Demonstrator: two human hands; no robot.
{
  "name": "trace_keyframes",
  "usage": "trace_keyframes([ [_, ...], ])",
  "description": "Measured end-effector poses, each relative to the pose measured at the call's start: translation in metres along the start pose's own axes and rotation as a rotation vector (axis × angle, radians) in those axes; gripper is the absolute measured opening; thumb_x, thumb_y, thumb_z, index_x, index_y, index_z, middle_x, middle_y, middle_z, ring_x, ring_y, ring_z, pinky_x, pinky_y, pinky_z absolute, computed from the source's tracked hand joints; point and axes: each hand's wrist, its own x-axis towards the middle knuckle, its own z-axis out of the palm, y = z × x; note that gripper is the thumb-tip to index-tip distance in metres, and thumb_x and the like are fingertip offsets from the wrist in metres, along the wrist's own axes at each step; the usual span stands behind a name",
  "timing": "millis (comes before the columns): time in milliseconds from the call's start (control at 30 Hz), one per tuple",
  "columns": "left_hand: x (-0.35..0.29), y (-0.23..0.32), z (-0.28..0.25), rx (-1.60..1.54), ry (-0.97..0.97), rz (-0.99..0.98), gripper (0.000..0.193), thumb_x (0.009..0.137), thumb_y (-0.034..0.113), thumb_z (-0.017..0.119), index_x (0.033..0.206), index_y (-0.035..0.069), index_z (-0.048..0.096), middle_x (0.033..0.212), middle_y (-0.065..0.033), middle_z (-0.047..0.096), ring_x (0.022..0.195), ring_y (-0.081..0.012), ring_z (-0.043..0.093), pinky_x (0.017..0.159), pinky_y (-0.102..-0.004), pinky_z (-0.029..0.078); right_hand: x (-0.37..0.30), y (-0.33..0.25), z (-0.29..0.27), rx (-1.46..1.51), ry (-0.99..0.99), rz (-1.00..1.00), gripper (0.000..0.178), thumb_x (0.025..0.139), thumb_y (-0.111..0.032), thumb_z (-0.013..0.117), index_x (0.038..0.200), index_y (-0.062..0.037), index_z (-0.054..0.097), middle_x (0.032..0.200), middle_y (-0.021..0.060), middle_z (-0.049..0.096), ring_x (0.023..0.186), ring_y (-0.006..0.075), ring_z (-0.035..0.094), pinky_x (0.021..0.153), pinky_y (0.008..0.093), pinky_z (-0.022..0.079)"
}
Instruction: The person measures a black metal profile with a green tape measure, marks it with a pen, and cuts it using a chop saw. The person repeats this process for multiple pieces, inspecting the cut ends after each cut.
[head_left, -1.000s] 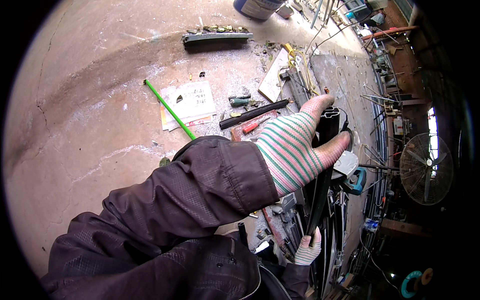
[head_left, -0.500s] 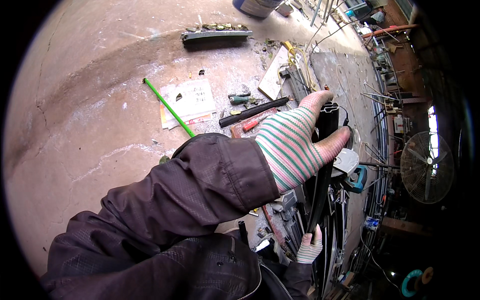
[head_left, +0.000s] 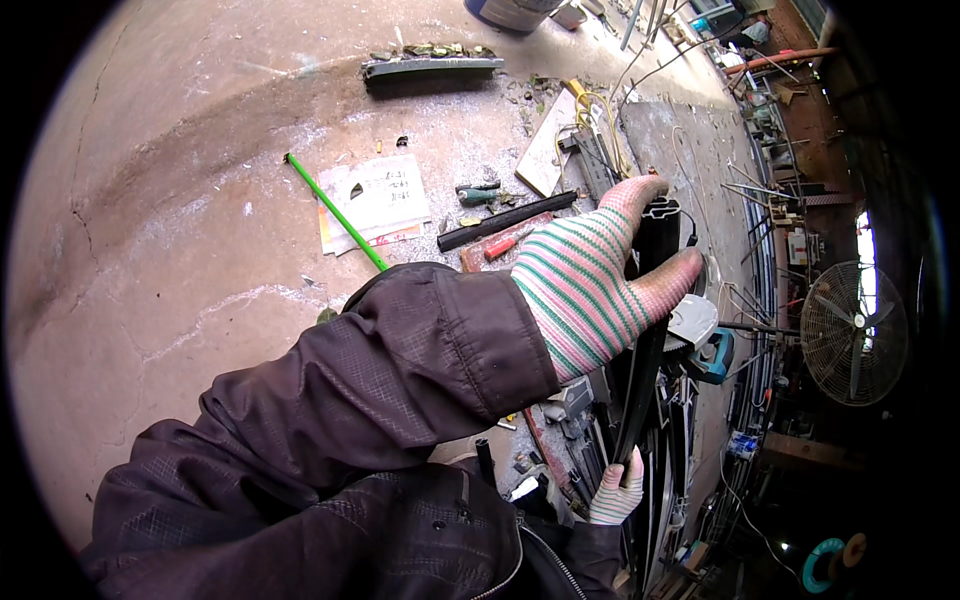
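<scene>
A long black metal profile (head_left: 640, 385) with a hollow, channelled end runs upright through the picture, right of the middle. Near its far end my left hand (head_left: 583, 285), in a white, pink and green striped knit glove, is closed around it, thumb on the right side. Farther down, close to my body, my right hand (head_left: 615, 495) in a similar glove grips the same profile; part of that hand is hidden. Beyond the left thumb sits a teal power saw (head_left: 713, 357) with a pale round guard (head_left: 692, 322).
Left of the profile lie a black bar (head_left: 505, 222), a red-handled screwdriver (head_left: 508, 242), a green-handled tool (head_left: 478, 197), paper sheets (head_left: 385, 195) and a green stick (head_left: 335, 212). Several more profiles (head_left: 675, 450) lie beneath. A caged fan (head_left: 855, 335) stands at right.
My left hand and the profile's far end have shifted very slightly up and to the right. Both hands keep their grip.
</scene>
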Motion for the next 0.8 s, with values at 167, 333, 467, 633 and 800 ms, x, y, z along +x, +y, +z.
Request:
trace_keyframes([
  [167,0.000,0.002,-0.002,-0.042,-0.014,-0.031,0.059,0.094,0.025,0.074,0.138,-0.002,0.047,0.113,-0.0135,0.064,0.103,-0.0160,0.062,0.088,-0.0306,0.055,0.001,0.000,0.002,-0.045,0.015,-0.035,0.069,0.094,-0.057,0.063,0.132,-0.0002,0.061,0.123,0.0158,0.066,0.110,0.0282,0.063,0.099,0.0378,0.048],
  [333,0.000,0.005,-0.003,-0.063,-0.023,-0.061,0.057,0.094,0.024,0.074,0.138,-0.002,0.047,0.110,-0.0122,0.065,0.099,-0.0152,0.063,0.086,-0.0302,0.055,0.000,-0.006,0.003,0.015,0.015,-0.002,0.067,0.094,-0.056,0.065,0.132,-0.0005,0.061,0.123,0.0157,0.066,0.110,0.0286,0.063,0.099,0.0379,0.048],
  [467,0.001,0.000,-0.001,-0.063,-0.016,-0.037,0.056,0.094,0.024,0.073,0.137,-0.002,0.048,0.107,-0.0109,0.066,0.097,-0.0142,0.063,0.085,-0.0296,0.055,-0.001,-0.007,0.005,-0.057,0.059,-0.038,0.067,0.093,-0.056,0.066,0.132,-0.0014,0.062,0.123,0.0151,0.066,0.109,0.0280,0.063,0.099,0.0375,0.048],
  [633,0.001,0.000,-0.002,-0.048,-0.015,-0.044,0.056,0.094,0.023,0.073,0.137,-0.002,0.048,0.107,-0.0102,0.066,0.097,-0.0138,0.062,0.085,-0.0292,0.055,-0.001,-0.005,0.003,0.032,0.030,0.020,0.068,0.092,-0.057,0.067,0.132,-0.0017,0.062,0.122,0.0146,0.066,0.108,0.0270,0.063,0.098,0.0368,0.048],
  [800,0.000,0.005,-0.005,-0.041,-0.014,-0.070,0.055,0.094,0.025,0.073,0.136,-0.001,0.049,0.106,-0.0106,0.067,0.095,-0.0142,0.064,0.082,-0.0299,0.056,0.001,-0.017,0.007,0.040,0.040,0.034,0.067,0.092,-0.056,0.067,0.132,-0.0017,0.063,0.122,0.0142,0.066,0.110,0.0259,0.063,0.099,0.0364,0.047],
])
